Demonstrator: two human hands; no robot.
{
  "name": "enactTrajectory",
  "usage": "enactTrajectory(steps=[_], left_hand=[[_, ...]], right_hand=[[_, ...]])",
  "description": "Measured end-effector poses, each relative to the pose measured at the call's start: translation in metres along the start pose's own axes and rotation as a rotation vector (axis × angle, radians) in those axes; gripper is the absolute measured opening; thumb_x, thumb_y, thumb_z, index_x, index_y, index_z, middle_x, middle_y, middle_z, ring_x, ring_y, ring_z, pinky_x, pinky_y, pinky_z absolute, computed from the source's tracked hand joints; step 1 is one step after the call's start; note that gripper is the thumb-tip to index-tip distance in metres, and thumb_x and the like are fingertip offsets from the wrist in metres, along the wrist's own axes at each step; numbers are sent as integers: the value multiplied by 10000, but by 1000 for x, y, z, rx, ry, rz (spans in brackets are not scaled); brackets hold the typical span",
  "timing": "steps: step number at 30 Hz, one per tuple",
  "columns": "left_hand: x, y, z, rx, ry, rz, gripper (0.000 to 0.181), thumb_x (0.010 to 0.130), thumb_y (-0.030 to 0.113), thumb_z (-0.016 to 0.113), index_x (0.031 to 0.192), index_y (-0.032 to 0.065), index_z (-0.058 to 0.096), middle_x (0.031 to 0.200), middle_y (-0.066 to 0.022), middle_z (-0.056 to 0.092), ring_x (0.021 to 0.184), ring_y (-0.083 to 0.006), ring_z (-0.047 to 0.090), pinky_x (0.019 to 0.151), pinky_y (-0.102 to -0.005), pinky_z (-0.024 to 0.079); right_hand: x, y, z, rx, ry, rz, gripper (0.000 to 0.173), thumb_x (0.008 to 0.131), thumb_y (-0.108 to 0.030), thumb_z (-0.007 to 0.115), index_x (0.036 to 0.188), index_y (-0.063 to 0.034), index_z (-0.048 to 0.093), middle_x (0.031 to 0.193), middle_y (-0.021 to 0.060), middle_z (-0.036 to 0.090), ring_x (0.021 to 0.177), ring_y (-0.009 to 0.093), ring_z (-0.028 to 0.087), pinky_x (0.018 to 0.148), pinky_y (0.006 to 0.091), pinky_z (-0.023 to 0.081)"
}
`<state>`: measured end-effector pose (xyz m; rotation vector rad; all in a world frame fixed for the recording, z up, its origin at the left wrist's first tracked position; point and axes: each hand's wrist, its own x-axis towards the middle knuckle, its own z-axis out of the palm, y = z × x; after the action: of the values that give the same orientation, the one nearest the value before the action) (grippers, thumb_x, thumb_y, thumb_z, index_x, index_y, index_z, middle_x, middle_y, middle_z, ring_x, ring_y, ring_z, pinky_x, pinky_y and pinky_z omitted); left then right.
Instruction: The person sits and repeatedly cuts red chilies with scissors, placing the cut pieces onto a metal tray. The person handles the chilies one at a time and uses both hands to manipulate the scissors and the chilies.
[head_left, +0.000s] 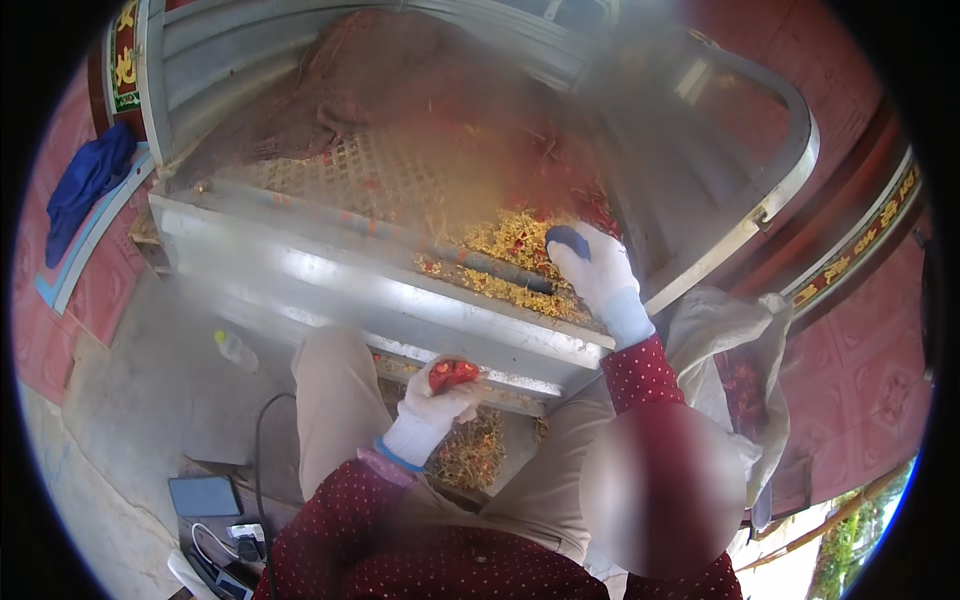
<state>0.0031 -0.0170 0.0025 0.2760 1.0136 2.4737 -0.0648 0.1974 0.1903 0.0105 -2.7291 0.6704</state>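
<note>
My left hand (437, 411), in a white knit glove with a blue cuff edge, holds a red dried chili (453, 375) above my lap. It looks split, with pale yellow bits in it. Farther right, my right hand (596, 264), also gloved in white, is over the edge of a metal cargo bed (420, 289). Dark blue material (568, 241) shows at its fingers; whether that is part of the glove or a held item is unclear. Just left of this hand, yellow chili seeds (517, 234) are heaped on the bed, with more along its ledge.
A brown mesh sack (337, 105) covers much of the bed, partly blurred. Dry stems (472, 454) are piled between my legs. At right stands an open pale sack (780, 390) containing red material. A plastic bottle (236, 351), phone (204, 496) and black cable (260, 450) are at left.
</note>
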Motion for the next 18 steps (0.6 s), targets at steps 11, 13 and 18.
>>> enactTrajectory(steps=[11, 13, 18], left_hand=[[-5, 15, -3, 45, 2, 20, 193, 826, -52, 621, 1013, -15, 591, 782, -104, 643, 660, -176, 604, 601, -296, 477], [-5, 18, 0, 78, 6, 30, 180, 832, -51, 639, 1003, -16, 597, 811, -106, 660, 681, -178, 619, 633, -290, 495], [-3, 12, 8, 137, 52, 120, 244, 804, -107, 654, 1019, -19, 583, 945, -151, 678, 842, -228, 664, 743, -333, 551]], right_hand=[[99, -1, 55, -642, -150, 155, 334, 876, -335, 591, 1082, -87, 677, 1061, 154, 693, 1003, 336, 651, 887, 442, 507], [88, -6, 32, -579, -116, 83, 337, 870, -337, 597, 1072, -80, 679, 1065, 161, 690, 1006, 342, 647, 886, 447, 504], [23, -23, -44, -646, -222, -97, 257, 869, -303, 608, 931, -58, 649, 885, 165, 685, 880, 349, 665, 820, 447, 513]])
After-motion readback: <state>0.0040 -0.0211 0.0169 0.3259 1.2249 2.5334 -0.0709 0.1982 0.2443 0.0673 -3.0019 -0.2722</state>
